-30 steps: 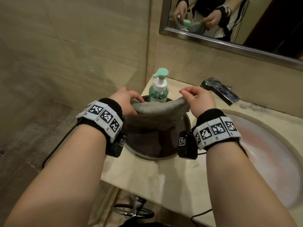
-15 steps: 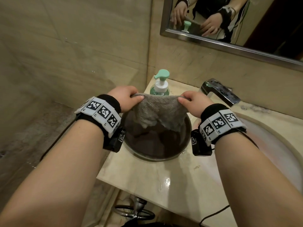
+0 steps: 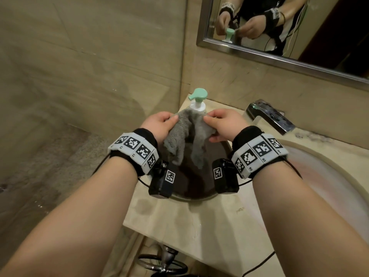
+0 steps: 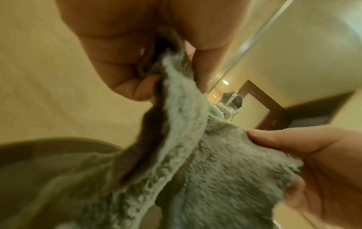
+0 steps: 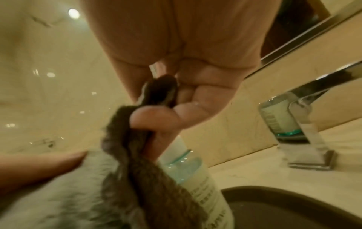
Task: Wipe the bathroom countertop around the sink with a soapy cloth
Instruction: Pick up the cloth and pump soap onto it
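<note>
A grey fleecy cloth hangs bunched between two hands, held in the air above a dark round basin that stands near the left end of the beige stone surface. The left hand pinches the cloth's upper left part between thumb and curled fingers; the right hand pinches the upper right part the same way, with the little finger tucked under a fold. The two hands are close together, and loose corners of the cloth dangle down into the basin's opening.

Just behind the cloth, toward the back left corner of the surface, stands a soap pump bottle with a mint-green head; the cloth's top edge hides the bottle's body. To the right, at the back edge, a chrome faucet reaches over a pale oval sink that fills the right side. Bare stone lies between the basin and the front edge. A tiled wall closes the left side, and a framed mirror hangs above the back wall.
</note>
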Demonstrator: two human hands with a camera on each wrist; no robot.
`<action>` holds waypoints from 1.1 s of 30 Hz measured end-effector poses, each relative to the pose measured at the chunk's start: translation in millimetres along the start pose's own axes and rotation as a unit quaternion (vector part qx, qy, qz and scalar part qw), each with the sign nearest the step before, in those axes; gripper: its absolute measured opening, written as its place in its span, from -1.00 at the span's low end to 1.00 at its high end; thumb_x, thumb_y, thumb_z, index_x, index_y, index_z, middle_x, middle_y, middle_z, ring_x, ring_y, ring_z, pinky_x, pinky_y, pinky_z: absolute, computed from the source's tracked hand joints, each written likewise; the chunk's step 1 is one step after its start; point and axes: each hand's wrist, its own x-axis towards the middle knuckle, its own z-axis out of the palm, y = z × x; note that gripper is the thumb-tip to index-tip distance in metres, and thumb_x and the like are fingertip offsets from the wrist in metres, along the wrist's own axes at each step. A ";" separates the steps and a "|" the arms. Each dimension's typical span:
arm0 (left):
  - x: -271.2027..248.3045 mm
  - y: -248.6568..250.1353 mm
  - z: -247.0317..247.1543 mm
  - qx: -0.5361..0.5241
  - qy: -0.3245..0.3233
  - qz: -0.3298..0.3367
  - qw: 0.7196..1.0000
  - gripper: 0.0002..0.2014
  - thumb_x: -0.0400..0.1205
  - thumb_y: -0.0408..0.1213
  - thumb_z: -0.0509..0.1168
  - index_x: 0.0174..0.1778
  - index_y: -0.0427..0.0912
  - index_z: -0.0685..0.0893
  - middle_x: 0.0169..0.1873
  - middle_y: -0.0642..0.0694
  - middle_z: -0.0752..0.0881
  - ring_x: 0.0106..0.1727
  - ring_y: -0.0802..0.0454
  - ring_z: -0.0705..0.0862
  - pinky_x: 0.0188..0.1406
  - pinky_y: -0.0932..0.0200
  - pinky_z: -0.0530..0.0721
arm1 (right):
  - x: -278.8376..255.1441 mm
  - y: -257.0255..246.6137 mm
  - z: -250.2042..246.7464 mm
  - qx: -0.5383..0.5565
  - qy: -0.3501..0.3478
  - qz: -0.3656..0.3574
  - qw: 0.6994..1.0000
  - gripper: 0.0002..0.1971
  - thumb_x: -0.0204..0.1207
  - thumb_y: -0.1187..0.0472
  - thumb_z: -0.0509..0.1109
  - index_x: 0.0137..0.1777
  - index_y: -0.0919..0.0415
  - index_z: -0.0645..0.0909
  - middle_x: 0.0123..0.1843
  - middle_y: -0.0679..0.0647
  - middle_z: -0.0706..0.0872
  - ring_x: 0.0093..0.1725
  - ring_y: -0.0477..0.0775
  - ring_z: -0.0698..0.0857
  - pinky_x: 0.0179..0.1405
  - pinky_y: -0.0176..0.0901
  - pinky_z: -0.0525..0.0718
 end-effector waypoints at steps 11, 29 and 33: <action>2.9 -4.6 -3.4 -0.156 -0.021 -0.031 0.987 -0.69 0.49 0.14 0.32 -0.04 0.02 0.72 -0.01 -0.13 0.78 0.12 -0.14 0.72 0.37 -0.12 0.58 | 3.5 -5.8 13.4 -0.055 -0.120 -0.083 0.988 -0.60 0.67 0.46 0.09 0.45 0.23 0.50 0.39 0.15 0.62 0.12 0.11 0.72 0.12 -0.04 0.67; 17.2 -4.4 -6.0 -0.198 -0.080 -0.044 0.976 -0.66 0.55 -0.59 0.01 -0.27 -0.17 0.63 -0.29 -0.14 0.62 -0.23 -0.01 0.58 -0.25 0.17 0.56 | 28.5 13.2 11.2 -0.100 -0.014 -0.069 0.992 -0.65 0.58 0.17 0.36 0.35 0.16 0.57 0.24 0.12 0.72 -0.01 0.07 0.73 0.08 -0.21 0.63; 17.5 -6.0 -7.4 -0.196 -0.120 -0.033 0.973 -0.75 0.63 -0.53 0.14 -0.28 -0.14 0.56 -0.32 -0.10 0.60 -0.30 0.05 0.59 -0.35 0.28 0.62 | 28.9 9.6 11.1 -0.093 0.000 -0.073 0.993 -0.92 0.54 0.18 0.40 -0.01 0.14 0.64 -0.06 0.12 0.75 -0.15 0.05 0.71 -0.11 -0.21 0.66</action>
